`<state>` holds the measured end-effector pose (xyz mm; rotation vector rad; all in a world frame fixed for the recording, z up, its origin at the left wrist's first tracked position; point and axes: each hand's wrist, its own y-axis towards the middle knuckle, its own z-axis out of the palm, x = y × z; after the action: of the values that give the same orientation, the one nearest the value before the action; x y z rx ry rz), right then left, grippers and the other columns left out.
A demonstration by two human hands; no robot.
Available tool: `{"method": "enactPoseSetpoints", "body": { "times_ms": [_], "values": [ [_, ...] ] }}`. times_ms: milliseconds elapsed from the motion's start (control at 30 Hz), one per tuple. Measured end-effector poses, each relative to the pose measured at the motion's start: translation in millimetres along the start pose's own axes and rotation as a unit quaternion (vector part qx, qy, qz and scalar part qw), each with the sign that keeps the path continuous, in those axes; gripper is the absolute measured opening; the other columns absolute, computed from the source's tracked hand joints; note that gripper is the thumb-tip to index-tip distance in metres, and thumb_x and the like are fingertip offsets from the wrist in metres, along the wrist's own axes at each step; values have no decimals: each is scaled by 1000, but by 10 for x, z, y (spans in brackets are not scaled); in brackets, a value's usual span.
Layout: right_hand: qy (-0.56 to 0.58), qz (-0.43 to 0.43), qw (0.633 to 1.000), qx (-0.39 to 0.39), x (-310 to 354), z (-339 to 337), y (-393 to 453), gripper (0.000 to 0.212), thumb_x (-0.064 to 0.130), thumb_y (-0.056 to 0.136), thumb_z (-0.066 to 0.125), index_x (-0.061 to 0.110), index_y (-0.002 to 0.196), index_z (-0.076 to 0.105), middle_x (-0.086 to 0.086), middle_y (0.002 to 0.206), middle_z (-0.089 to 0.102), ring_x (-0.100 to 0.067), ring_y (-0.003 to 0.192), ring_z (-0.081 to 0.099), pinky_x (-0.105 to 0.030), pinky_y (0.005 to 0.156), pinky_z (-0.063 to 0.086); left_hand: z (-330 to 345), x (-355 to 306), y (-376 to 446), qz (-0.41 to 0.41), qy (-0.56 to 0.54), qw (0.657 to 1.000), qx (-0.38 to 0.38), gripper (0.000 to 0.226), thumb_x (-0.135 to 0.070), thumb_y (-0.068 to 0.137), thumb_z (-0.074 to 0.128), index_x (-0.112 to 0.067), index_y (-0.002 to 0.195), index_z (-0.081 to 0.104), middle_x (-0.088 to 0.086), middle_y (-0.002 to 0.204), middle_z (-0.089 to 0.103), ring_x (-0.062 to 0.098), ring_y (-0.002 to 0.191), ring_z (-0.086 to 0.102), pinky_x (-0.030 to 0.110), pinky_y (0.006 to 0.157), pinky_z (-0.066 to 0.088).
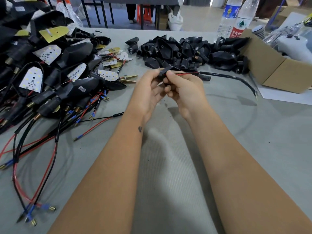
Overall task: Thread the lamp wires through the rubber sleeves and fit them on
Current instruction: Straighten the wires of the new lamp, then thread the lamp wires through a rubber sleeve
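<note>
At the far right edge of the grey table (pixel 253 141) stand two clear plastic bottles: one with a blue label (pixel 230 11) whose print is too small to read, and one with a red label (pixel 238 32) showing a green tree mark and white Chinese characters, of which 农夫山 can be made out. Small white stickers on some lamp housings in the left pile (pixel 42 65) carry print that is too blurred to read.

Above the middle of the table, the left hand (pixel 148 92) curls its fingers and thumb round a black rubber sleeve (pixel 163 73), pinching it from the left side. The right hand (pixel 184 88) meets it from the right, thumb and forefinger pinching the red and black lamp wires (pixel 184 73) just where they enter the sleeve; its other fingers are curled underneath. The wires run rightward from the fingers into a black sheathed cable (pixel 236 78) that bends down to the table beside a cardboard box (pixel 270 68).

Behind the hands lies a heap of loose black rubber sleeves (pixel 189 51). The left pile holds assembled lamps with white LED boards and trailing red and black leads ending in blue-collared brass terminals (pixel 49 207).
</note>
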<state>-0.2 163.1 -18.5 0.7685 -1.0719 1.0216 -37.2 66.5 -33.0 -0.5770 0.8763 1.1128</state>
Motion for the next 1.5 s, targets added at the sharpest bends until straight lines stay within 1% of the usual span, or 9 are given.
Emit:
{"method": "enactPoseSetpoints", "body": {
  "times_ms": [233,400,567,700,833,933,1100,1300,1500],
  "values": [
    [-69,-39,995,-57,-14,36,-18,4,10,87,69,8,84,66,0,65,61,-10,53,52,-22,49,43,2,8,-10,-1,6,1000,-22,25,-31,105,42,-22,115,63,0,89,73,15,79,70,27,72,58],
    [-156,-105,967,-172,-72,52,32,55,22,69,87,23,110,50,-5,126,43,-11,113,52,-28,101,46,4,15,10,40,-14,997,-60,29,-30,106,37,-21,110,64,8,104,73,20,93,73,28,76,57],
    [5,-60,998,21,-90,-62,58,59,1,78,77,13,130,52,-10,116,66,-9,95,64,-17,69,50,-18,0,16,63,-1,994,-92,30,-27,107,35,-14,108,62,10,99,73,21,85,74,28,71,58],
    [46,-68,995,52,-86,-72,92,43,-9,77,72,2,118,60,-12,98,70,-19,89,65,-25,78,51,-16,-45,5,116,135,970,-164,32,-26,106,38,-15,90,64,2,79,73,15,62,71,24,54,54],
    [141,-17,990,-20,-74,-149,135,19,2,83,72,4,98,61,-5,76,67,-8,57,58,-17,54,46,-175,-184,31,172,322,877,-311,32,-26,105,38,-17,79,54,3,79,68,14,62,65,28,54,50],
    [225,-3,969,-101,-51,-252,194,21,9,87,71,6,104,59,-3,77,66,-8,57,59,-14,51,46,-389,-331,4,208,502,744,-388,19,-14,98,44,-12,108,60,7,111,64,25,104,59,23,76,37],
    [167,46,978,-114,-30,-305,235,13,13,90,68,6,97,60,-7,78,62,-10,53,53,-15,44,41,-199,-291,-136,284,715,521,-369,62,5,79,45,-25,133,49,2,151,39,29,144,25,43,112,20],
    [123,63,988,-72,-48,-283,233,20,4,91,60,5,110,53,-7,78,61,-10,48,48,-17,43,37,105,-47,-77,243,697,674,-28,44,-15,99,42,-13,143,43,11,133,56,30,124,47,42,103,37],
    [47,20,997,-59,-62,-279,204,12,-1,92,56,11,92,56,-3,71,63,-11,50,47,-20,48,36,-34,13,-32,190,701,687,-24,28,-19,102,42,-11,121,60,12,111,66,31,106,56,40,84,42]
  ]
}}
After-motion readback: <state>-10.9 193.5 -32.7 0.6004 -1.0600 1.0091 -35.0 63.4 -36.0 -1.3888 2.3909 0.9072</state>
